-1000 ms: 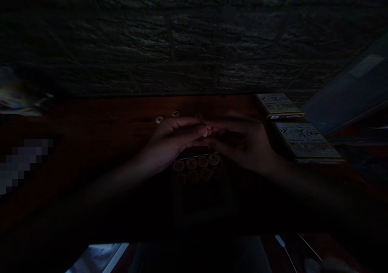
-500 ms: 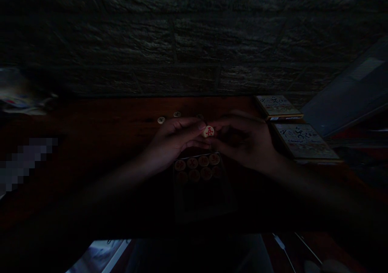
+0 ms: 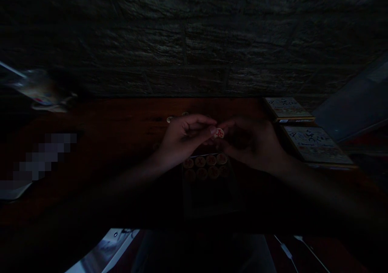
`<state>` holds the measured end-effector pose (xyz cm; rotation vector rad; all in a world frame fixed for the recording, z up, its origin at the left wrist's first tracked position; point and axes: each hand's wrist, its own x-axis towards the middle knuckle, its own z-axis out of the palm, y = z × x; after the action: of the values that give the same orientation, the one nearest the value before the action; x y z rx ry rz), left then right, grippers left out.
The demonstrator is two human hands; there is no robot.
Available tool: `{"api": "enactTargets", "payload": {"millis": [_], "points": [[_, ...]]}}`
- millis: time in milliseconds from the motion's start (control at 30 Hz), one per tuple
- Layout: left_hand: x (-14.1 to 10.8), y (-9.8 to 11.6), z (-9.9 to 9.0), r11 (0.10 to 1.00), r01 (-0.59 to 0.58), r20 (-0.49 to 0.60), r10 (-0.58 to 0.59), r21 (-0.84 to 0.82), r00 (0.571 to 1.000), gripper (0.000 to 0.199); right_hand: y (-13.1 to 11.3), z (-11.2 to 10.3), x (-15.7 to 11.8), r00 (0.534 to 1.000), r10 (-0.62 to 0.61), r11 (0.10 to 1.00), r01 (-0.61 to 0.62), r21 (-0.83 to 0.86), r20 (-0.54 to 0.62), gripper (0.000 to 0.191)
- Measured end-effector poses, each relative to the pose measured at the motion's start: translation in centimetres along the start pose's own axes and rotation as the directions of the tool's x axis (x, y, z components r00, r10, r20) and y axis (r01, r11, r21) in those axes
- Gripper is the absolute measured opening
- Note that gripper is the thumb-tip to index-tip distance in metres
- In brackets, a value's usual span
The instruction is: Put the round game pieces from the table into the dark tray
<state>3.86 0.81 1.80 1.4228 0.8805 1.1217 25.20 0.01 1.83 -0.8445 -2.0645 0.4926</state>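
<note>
A round Chinese chess piece [image 3: 219, 133] with a red character is held up between my two hands. My left hand [image 3: 190, 137] pinches it from the left with thumb and fingers. From the right, the fingertips of my right hand [image 3: 248, 141] close on its other edge. Just below them lies a box [image 3: 212, 212] with two rows of red-marked chess pieces [image 3: 200, 161] at its far end; its near part is very dark. Beyond my left hand, another chess piece [image 3: 169, 119] lies on the table, and one more [image 3: 185, 113] is partly hidden.
Two printed flat boxes [image 3: 317, 143] lie at the right of the wooden table [image 3: 136, 115]. A cup with a straw [image 3: 45, 89] stands at the far left, near the stone wall [image 3: 169, 42]. A blurred-out flat object [image 3: 39, 159] lies at the left. White cables [image 3: 285, 249] hang below the front edge.
The whole view has shifted, so things sit farther right in it. Both hands keep their grip on the piece. My left hand's fingers now cover more of the loose pieces behind.
</note>
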Motion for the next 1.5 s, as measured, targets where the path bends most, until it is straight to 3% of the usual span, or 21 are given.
{"api": "enactTargets", "payload": {"millis": [367, 567, 700, 800, 967, 1133, 1500], "points": [[0.6, -0.6, -0.3, 1.0, -0.022, -0.007, 0.022, -0.007, 1.0, 0.017, 0.6, -0.8, 0.8, 0.989, 0.136, 0.976, -0.124, 0.181, -0.055, 0.014], [1.1, -1.3, -0.4, 0.997, -0.052, 0.013, 0.053, -0.059, 0.999, 0.015, -0.9, -2.8, 2.9, 0.994, 0.084, 0.983, -0.094, 0.155, 0.072, 0.008], [1.1, -1.2, -0.3, 0.998, -0.049, 0.023, 0.05, -0.031, 0.999, 0.012, -1.8, -2.9, 1.7, 0.987, 0.131, 0.975, -0.145, 0.17, 0.092, 0.008], [0.8, -0.7, -0.2, 0.998, -0.033, 0.017, 0.032, 0.059, 0.999, 0.014, -1.4, -2.7, -0.4, 0.95, 0.234, 0.949, -0.27, 0.165, 0.208, 0.009], [0.5, -0.4, -0.2, 0.992, -0.011, 0.008, 0.01, 0.125, 1.0, 0.012, -1.4, -3.2, -1.9, 0.837, 0.311, 0.914, -0.393, 0.098, 0.45, 0.021], [0.6, -0.8, -0.2, 0.995, -0.033, 0.014, 0.032, 0.09, 0.999, 0.009, -2.7, -3.4, -1.6, 0.783, 0.267, 0.944, -0.331, 0.012, 0.562, 0.017], [0.2, -0.8, -0.2, 0.987, -0.048, 0.064, 0.038, 0.152, 0.997, 0.012, -2.8, -2.8, -1.9, 0.838, 0.141, 0.976, -0.029, -0.216, 0.527, 0.035]]}}
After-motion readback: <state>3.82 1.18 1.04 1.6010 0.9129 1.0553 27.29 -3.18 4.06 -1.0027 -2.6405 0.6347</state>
